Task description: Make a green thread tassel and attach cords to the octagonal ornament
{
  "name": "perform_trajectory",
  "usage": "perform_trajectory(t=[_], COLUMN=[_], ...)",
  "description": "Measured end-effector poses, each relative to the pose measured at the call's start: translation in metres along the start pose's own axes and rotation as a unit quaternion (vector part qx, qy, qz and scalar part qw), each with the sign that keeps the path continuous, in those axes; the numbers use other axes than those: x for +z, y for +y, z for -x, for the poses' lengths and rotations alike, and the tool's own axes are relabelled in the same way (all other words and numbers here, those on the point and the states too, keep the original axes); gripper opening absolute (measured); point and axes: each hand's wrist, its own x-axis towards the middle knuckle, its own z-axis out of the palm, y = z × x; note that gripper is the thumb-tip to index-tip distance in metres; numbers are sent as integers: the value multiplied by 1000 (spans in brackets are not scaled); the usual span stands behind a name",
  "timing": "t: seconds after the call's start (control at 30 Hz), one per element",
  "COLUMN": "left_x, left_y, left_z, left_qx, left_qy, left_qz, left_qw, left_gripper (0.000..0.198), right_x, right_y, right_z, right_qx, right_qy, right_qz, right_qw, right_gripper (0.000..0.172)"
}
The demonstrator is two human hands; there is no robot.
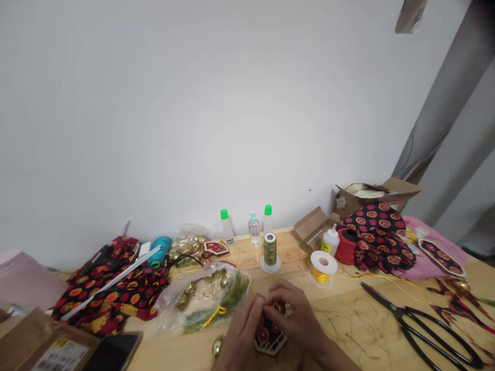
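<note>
A small flat ornament [269,337], with dark patterned fabric and a pale lattice edge, is between my two hands near the table's front. My left hand [244,323] is closed on its left side, thumb at the upper edge. The fingers of my right hand [294,315] are pinched together at the ornament's top, close to the left thumb; what sits in the pinch is too small to make out. Just left of my left hand lies a gold bell [217,347]. Beyond the hands stands an olive thread spool [269,251].
Large black scissors [419,324] lie at the right, near loose threads. A yellow thread spool [322,269], a glue bottle [330,240] and a red thread cone [347,247] stand behind. To the left are a plastic bag [166,301] of bells, patterned fabric [112,288] and a phone [113,352].
</note>
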Motion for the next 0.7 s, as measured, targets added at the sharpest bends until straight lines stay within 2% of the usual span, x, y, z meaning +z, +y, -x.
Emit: perform_trajectory(t=[0.07,0.17,0.43,0.57,0.7], left_x=[-3,-6,-5,-1,4], left_y=[-8,-14,12,17,15], left_z=[1,2,2,2,0], left_qx=[19,26,61,81,70], left_qy=[14,-2,-44,-26,-17], left_qz=[-24,-48,-102,-78,-43], left_qw=[999,998,992,993,996], left_gripper=[30,32,35,37,38], right_x=[0,1,2,3,5], right_y=[0,0,-3,-3,-4], right_z=[0,1,1,3,4], right_qx=[-30,-59,-84,-78,-60], right_qy=[4,15,1,-5,-2], right_qz=[31,64,73,58,30], right_qw=[999,996,994,995,998], right_gripper=[5,8,11,12,12])
